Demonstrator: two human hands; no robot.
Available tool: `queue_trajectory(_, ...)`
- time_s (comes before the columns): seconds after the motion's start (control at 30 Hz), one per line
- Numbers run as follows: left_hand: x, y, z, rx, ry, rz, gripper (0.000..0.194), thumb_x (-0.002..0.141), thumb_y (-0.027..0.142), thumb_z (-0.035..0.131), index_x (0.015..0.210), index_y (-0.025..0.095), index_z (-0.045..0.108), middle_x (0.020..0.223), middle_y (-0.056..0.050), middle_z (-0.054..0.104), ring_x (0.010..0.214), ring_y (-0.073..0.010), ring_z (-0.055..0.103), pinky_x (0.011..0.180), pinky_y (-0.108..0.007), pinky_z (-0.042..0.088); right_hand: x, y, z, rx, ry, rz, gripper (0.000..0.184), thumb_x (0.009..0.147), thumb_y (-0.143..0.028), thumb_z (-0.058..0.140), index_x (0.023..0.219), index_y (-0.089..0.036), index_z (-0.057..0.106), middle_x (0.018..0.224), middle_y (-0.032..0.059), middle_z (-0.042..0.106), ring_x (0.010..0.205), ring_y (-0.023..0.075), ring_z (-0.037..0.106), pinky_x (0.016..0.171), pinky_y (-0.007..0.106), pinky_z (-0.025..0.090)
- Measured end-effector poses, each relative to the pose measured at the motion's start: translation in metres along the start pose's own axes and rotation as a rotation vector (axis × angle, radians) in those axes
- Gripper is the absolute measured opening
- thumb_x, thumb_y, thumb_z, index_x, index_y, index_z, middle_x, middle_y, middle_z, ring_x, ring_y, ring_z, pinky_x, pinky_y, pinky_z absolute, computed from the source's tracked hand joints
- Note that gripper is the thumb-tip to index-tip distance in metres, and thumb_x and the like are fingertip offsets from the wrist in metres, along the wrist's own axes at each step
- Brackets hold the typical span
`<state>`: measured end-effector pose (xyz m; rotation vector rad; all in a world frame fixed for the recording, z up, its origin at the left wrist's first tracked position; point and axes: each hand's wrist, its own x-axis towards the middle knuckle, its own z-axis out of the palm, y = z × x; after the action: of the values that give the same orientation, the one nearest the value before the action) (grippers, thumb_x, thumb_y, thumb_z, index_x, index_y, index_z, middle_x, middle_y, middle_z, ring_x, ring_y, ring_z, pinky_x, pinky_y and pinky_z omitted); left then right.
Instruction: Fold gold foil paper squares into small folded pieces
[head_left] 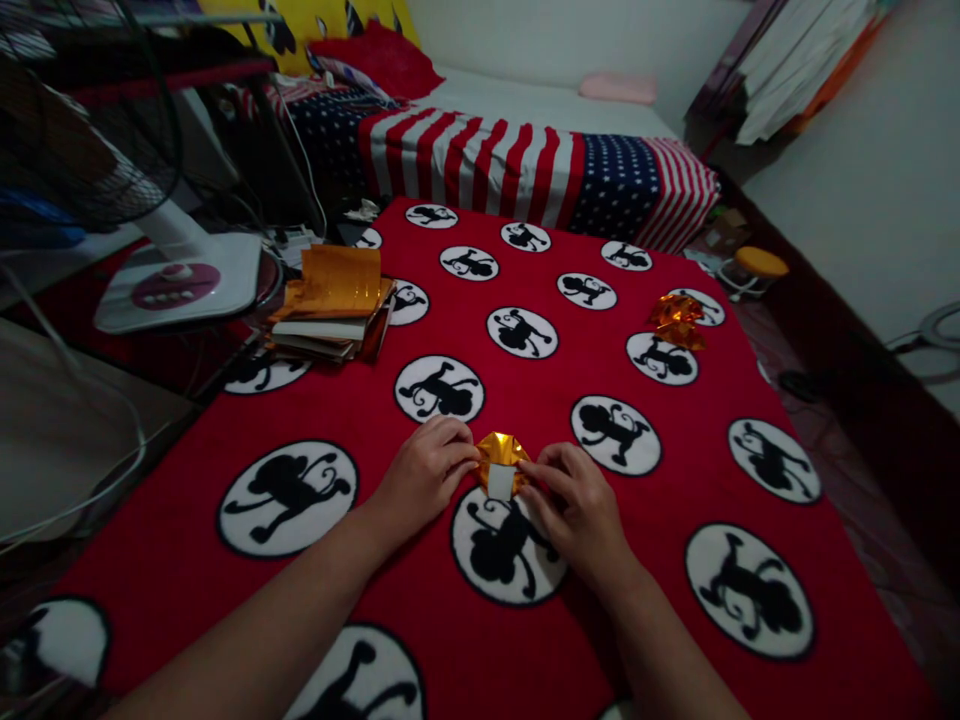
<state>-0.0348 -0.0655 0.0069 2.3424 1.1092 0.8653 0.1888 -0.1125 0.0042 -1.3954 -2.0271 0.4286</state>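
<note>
A folded piece of gold foil paper [501, 448] with a pale, squarish panel on its near side is between my two hands, low over the red cloth. My left hand [431, 462] pinches its left edge between thumb and fingers. On the other side, the fingertips of my right hand [576, 500] grip the right edge. Back and to the left lies a stack of gold foil paper sheets [337, 290], some with white sides showing. Two or so folded gold foil pieces [679, 320] rest together toward the far right.
A red cloth [555, 390] with black monkeys in white circles covers the surface before me. A white fan base [180, 280] stands at the left, near cords. Beyond is a bed [480, 165] with a stars-and-stripes cover. An orange-topped stool [759, 263] stands right, by the wall.
</note>
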Motion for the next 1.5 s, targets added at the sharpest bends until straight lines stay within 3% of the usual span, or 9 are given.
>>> queue_trajectory(0.13, -0.003, 0.004, -0.013, 0.084, -0.119, 0.095, 0.016, 0.089, 0.019, 0.055, 0.094, 0.018, 0.071, 0.101, -0.008, 0.063, 0.099, -0.0202, 0.054, 0.089, -0.039, 0.044, 0.002, 0.001, -0.007, -0.065, -0.093, -0.082, 0.025, 0.088, -0.023, 0.060, 0.111, -0.022, 0.067, 0.097, 0.0089, 0.059, 0.089, 0.0221, 0.055, 0.075, 0.038, 0.048)
queue_trajectory(0.23, -0.006, 0.010, -0.018, 0.183, -0.120, 0.140, 0.017, 0.087, 0.023, 0.059, 0.098, 0.019, 0.070, 0.110, -0.009, 0.062, 0.109, -0.0249, 0.051, 0.096, -0.045, 0.039, 0.006, 0.003, -0.010, -0.155, -0.142, -0.153, 0.024, 0.088, -0.024, 0.060, 0.111, -0.022, 0.068, 0.094, 0.0090, 0.061, 0.085, 0.0216, 0.055, 0.071, 0.037, 0.047)
queue_trajectory(0.47, -0.007, 0.007, -0.010, 0.139, -0.163, 0.169, 0.022, 0.085, 0.029, 0.061, 0.104, 0.018, 0.068, 0.106, -0.009, 0.065, 0.102, -0.0230, 0.056, 0.091, -0.040, 0.042, 0.016, 0.012, -0.012, -0.212, -0.176, -0.309, 0.017, 0.092, -0.028, 0.057, 0.099, -0.022, 0.071, 0.087, 0.0074, 0.064, 0.076, 0.0175, 0.055, 0.065, 0.030, 0.044)
queue_trajectory(0.6, -0.008, 0.008, -0.006, 0.152, -0.116, 0.138, 0.021, 0.085, 0.028, 0.061, 0.102, 0.018, 0.068, 0.107, -0.009, 0.066, 0.102, -0.0228, 0.057, 0.090, -0.039, 0.041, 0.018, 0.018, -0.009, -0.203, -0.163, -0.331, 0.021, 0.095, -0.027, 0.051, 0.096, -0.021, 0.071, 0.086, 0.0070, 0.064, 0.075, 0.0164, 0.055, 0.065, 0.029, 0.043)
queue_trajectory(0.93, -0.003, 0.009, 0.004, 0.076, 0.013, -0.065, 0.018, 0.090, 0.026, 0.056, 0.085, 0.018, 0.070, 0.092, -0.006, 0.068, 0.089, -0.0184, 0.059, 0.082, -0.034, 0.043, 0.020, 0.015, -0.004, -0.008, -0.086, -0.050, 0.021, 0.093, -0.029, 0.052, 0.088, -0.021, 0.071, 0.081, 0.0050, 0.061, 0.073, 0.0159, 0.058, 0.065, 0.027, 0.044)
queue_trajectory(1.27, 0.012, 0.011, 0.006, 0.142, -0.057, -0.242, 0.023, 0.091, 0.028, 0.054, 0.074, 0.017, 0.064, 0.083, -0.003, 0.066, 0.083, -0.0171, 0.058, 0.078, -0.030, 0.042, 0.031, 0.005, 0.000, -0.083, -0.065, 0.257, 0.014, 0.084, -0.033, 0.064, 0.077, -0.023, 0.069, 0.071, -0.0011, 0.068, 0.062, 0.0136, 0.059, 0.058, 0.025, 0.036)
queue_trajectory(1.5, 0.021, 0.014, 0.006, 0.235, -0.058, -0.330, 0.020, 0.087, 0.030, 0.058, 0.071, 0.018, 0.063, 0.079, -0.002, 0.064, 0.074, -0.0157, 0.058, 0.064, -0.028, 0.037, 0.037, 0.000, -0.001, -0.148, -0.089, 0.320, 0.015, 0.082, -0.034, 0.063, 0.074, -0.023, 0.068, 0.070, -0.0016, 0.070, 0.063, 0.0141, 0.061, 0.056, 0.024, 0.034)
